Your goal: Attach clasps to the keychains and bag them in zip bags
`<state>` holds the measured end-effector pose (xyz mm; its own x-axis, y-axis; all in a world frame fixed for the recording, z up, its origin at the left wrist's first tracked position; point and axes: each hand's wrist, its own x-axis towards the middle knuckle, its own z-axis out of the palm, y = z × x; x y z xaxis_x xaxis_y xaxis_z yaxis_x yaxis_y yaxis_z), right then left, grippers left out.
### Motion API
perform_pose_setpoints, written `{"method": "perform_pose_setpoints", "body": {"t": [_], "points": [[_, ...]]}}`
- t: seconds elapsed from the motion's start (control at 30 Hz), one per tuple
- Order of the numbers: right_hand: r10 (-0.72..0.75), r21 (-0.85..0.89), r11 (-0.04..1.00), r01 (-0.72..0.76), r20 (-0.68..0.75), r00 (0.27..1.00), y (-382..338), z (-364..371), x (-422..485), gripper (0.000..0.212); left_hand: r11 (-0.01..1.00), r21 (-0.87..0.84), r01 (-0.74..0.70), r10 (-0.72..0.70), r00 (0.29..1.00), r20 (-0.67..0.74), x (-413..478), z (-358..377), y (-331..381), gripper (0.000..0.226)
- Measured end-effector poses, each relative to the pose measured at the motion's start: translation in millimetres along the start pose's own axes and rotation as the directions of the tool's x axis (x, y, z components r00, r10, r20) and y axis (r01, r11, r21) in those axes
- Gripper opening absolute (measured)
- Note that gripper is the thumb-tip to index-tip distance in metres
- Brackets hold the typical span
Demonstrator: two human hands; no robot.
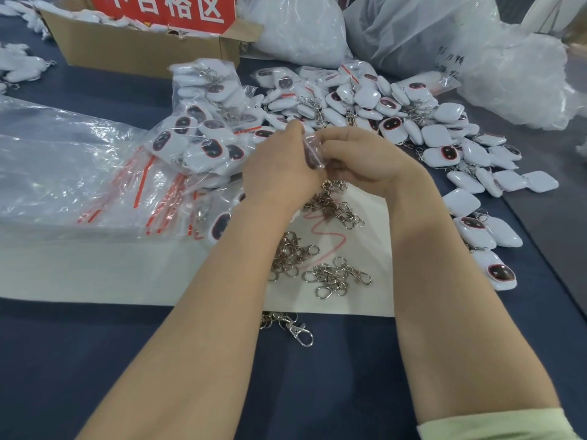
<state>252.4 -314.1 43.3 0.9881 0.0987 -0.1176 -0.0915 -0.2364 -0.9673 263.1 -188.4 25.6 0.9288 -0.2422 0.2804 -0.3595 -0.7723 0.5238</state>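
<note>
Clear zip bag between left hand and right hand, near clasps

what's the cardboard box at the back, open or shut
Open. The cardboard box has a flap folded outward, and a red sign rises from its top.

Left hand and right hand cover most of the zip bag; I cannot tell its contents. Red sign cropped at top.
</note>
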Motion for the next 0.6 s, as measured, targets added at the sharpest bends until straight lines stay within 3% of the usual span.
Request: {"method": "perform_pose_setpoints", "body": {"t": [0.13, 0.23, 0.33, 0.4, 0.5, 0.6], "points": [[-0.042, 0.151, 0.988, 0.026, 0.101, 0.994, 0, 3, -2, 0.042, 0.999, -0.024, -0.021, 0.021, 1.000, 0.007, -2, 0, 3, 0.039], [0.024, 0.274, 0.962, -0.014, -0.033, 0.999, 2, 5, -1, 0.037, 0.999, -0.013, -0.040, 0.041, 0.999, 0.012, -2, 0, 4, 0.037], [0.028, 0.060, 0.998, -0.004, -0.406, 0.913, 3, -2, 6, 0.028, 0.998, 0.016, -0.055, 0.054, 0.997, 0.047, -3, 5, 4, 0.038], [-0.092, -0.095, 0.994, 0.051, -0.490, 0.867, -3, -3, 8, 0.020, 0.994, 0.069, -0.079, 0.075, 0.995, 0.063, -3, 8, 4, 0.038], [-0.226, -0.365, 0.926, 0.094, -0.337, 0.914, -23, 16, 6, 0.041, 0.977, 0.162, -0.139, 0.132, 0.990, 0.056, -7, 11, 8, 0.028], [-0.157, -0.544, 0.838, 0.047, -0.158, 0.975, -32, 42, 7, 0.061, 0.983, 0.148, -0.107, 0.101, 0.994, 0.043, -11, 11, 12, 0.013]]}}
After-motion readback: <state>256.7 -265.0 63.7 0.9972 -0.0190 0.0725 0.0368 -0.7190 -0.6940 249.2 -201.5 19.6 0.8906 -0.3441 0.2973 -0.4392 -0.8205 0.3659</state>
